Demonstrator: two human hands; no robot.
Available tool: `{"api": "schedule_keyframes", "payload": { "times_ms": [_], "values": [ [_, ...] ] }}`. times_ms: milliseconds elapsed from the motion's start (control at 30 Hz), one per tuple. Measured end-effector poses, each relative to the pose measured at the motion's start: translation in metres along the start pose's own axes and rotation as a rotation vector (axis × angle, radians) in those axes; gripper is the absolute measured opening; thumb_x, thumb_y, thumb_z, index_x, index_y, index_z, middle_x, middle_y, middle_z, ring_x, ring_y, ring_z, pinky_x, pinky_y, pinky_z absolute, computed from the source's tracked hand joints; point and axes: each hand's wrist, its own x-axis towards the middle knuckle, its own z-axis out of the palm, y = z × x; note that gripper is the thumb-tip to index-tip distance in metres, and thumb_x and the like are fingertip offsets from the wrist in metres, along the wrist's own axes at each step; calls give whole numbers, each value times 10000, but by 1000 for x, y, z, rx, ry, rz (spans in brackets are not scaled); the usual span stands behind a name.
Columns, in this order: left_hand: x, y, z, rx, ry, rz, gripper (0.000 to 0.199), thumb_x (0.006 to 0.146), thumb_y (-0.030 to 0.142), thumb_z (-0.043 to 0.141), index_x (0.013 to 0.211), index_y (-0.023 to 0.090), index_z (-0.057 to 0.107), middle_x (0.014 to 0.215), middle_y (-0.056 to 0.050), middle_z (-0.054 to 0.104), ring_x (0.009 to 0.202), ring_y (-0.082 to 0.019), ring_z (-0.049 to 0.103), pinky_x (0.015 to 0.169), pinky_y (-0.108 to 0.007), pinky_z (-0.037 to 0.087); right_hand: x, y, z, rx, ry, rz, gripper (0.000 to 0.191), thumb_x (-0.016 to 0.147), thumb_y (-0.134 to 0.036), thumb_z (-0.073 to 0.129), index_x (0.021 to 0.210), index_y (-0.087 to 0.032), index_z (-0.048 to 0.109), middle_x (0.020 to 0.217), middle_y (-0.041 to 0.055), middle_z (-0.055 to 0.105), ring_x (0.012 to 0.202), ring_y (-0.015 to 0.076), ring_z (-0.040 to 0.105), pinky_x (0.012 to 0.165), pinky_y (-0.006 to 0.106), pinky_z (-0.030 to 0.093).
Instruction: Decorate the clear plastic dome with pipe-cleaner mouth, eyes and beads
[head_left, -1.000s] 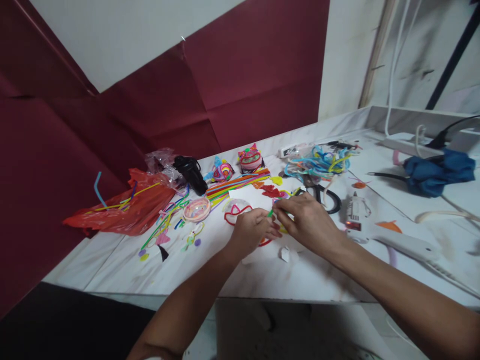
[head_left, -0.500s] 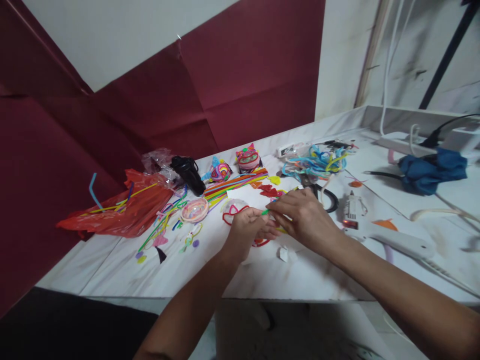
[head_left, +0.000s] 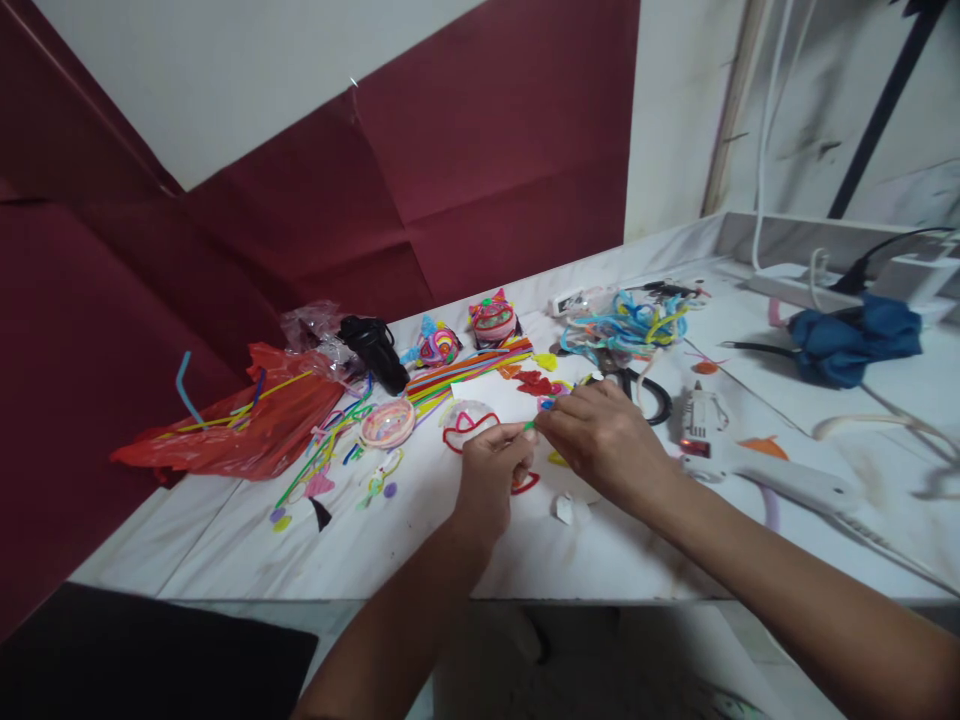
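Observation:
Between my two hands a small green piece [head_left: 530, 426] shows at the fingertips. My left hand [head_left: 495, 465] pinches it from the left with its fingers curled. From the right, my right hand [head_left: 592, 430] closes on the same piece, back of the hand up, hiding most of it. A red pipe-cleaner shape [head_left: 466, 430] lies on the table just beyond my left hand, and another red curved piece [head_left: 527, 484] shows below the hands. White paper [head_left: 491, 395] lies behind them.
Scissors [head_left: 660, 400] and a glue gun [head_left: 787, 475] lie to the right. Colored pipe cleaners [head_left: 450, 380], two decorated figures, a round pink dish [head_left: 388, 424] and a red plastic bag [head_left: 247, 420] stand or lie behind and left. A blue cloth [head_left: 855, 340] is at far right.
My left hand's fingers have curled in more, and my right hand's fingers have drawn together around the green piece. The whole view has shifted slightly.

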Motion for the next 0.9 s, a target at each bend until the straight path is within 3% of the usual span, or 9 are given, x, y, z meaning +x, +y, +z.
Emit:
{"api": "schedule_keyframes", "payload": {
  "times_ms": [167, 400, 533, 700, 900],
  "values": [
    [1, 4, -7, 120, -56, -3, 220, 654, 325, 717, 682, 111, 677, 504, 30, 493, 466, -56, 402, 464, -205, 277, -2, 4, -2, 26, -50, 19, 201, 883, -135, 567, 706, -171, 655, 642, 14, 571, 653, 184, 495, 662, 332, 254],
    [8, 24, -24, 399, -280, -44, 240, 679, 354, 708, 657, 116, 715, 504, 1, 549, 487, -72, 450, 488, -213, 327, 0, 7, -8, 173, -176, 38, 129, 875, -152, 609, 796, -172, 709, 703, 17, 644, 705, 180, 569, 700, 323, 273],
    [14, 28, -28, 389, -351, -70, 319, 627, 432, 772, 664, 121, 709, 544, -16, 607, 494, -85, 491, 490, -219, 379, 1, 7, -10, 227, -197, 39, 121, 865, -144, 617, 805, -175, 717, 694, 14, 643, 701, 176, 582, 708, 320, 281],
    [11, 24, -25, 339, -331, -61, 364, 619, 484, 783, 638, 131, 693, 483, -2, 563, 454, -83, 473, 461, -215, 347, -1, 7, -10, 233, -186, 27, 150, 883, -156, 587, 784, -165, 699, 680, 16, 622, 684, 162, 569, 715, 315, 294],
    [2, 12, -12, 192, -145, 22, 303, 674, 417, 733, 603, 137, 645, 459, 33, 470, 410, -52, 370, 424, -210, 242, -4, -1, -4, 138, -111, 54, 262, 928, -171, 496, 719, -159, 654, 653, 23, 587, 671, 165, 536, 704, 317, 298]
  ]
}}
